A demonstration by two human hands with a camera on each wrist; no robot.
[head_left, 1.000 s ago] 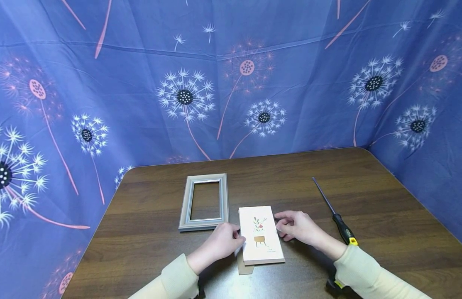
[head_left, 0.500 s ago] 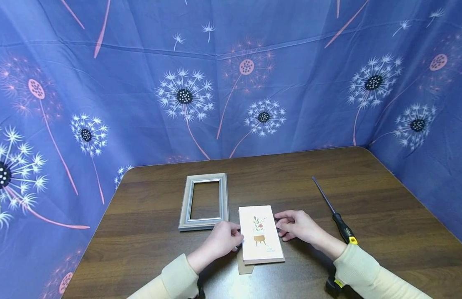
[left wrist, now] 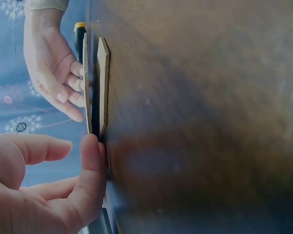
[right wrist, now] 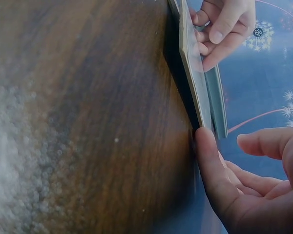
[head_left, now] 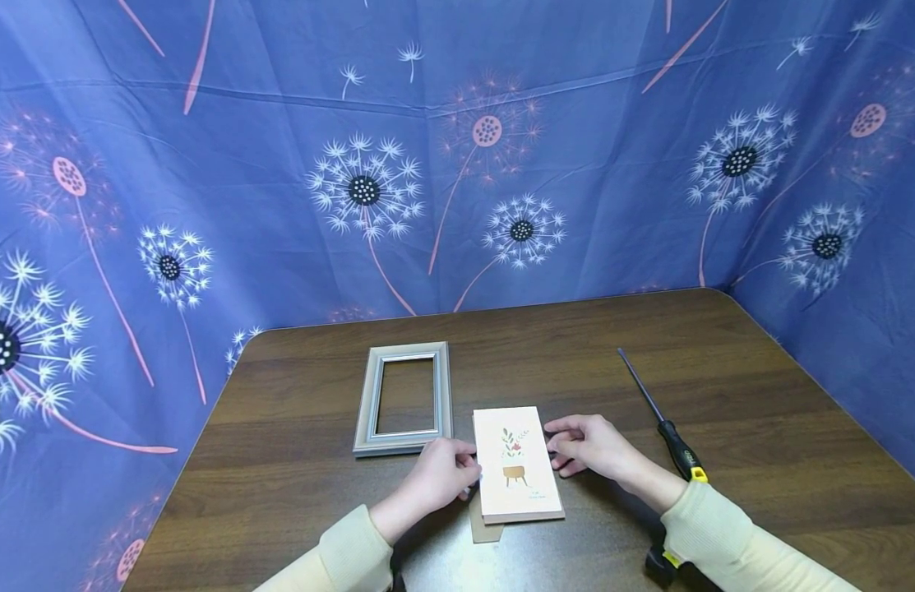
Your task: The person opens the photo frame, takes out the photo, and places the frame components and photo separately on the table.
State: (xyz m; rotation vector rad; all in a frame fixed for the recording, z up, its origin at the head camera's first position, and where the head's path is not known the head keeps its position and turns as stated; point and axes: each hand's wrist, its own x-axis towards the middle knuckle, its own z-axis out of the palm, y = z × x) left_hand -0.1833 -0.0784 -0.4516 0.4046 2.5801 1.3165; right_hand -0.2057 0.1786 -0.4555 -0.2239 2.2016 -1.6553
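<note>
A white card (head_left: 515,460) with a drawing of a potted plant lies picture up on a thin board (right wrist: 185,53) of about its size. Under the board, a tan strip (head_left: 487,528) sticks out at the lower left; the left wrist view shows this strip (left wrist: 103,83) between board and table. At the left edge is my left hand (head_left: 441,475), fingertips touching the board, thumb apart from them. My right hand (head_left: 592,448) is at the opposite edge, a fingertip against the board's edge and its thumb raised clear. The underside is mostly hidden.
A grey-blue picture frame (head_left: 368,403) with an open middle lies beyond my left hand. To the right lies a screwdriver (head_left: 677,448) with a black and yellow handle. Near my right cuff sits a black and yellow object (head_left: 660,566), partly hidden. Blue dandelion cloth (head_left: 612,205) hangs behind the table.
The fingers of my left hand have shifted very slightly at the card's left edge. The right hand, card and frame stay in place.
</note>
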